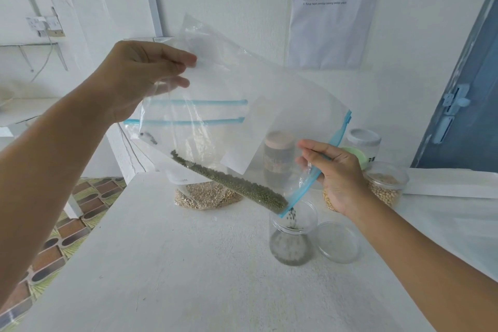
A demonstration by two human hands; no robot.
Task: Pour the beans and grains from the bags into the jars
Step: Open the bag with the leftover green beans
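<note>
Both hands pinching bag (242, 105) above jar (292, 240)

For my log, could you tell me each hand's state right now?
Left hand: pinching the zip bag's raised bottom corner.
Right hand: pinching the bag's blue zip edge.

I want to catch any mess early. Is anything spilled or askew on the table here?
Nothing stands out. The green beans fall from the zip bag's corner straight into the open jar, with no stray beans visible on the table. The lid lies flat beside the jar.
</note>
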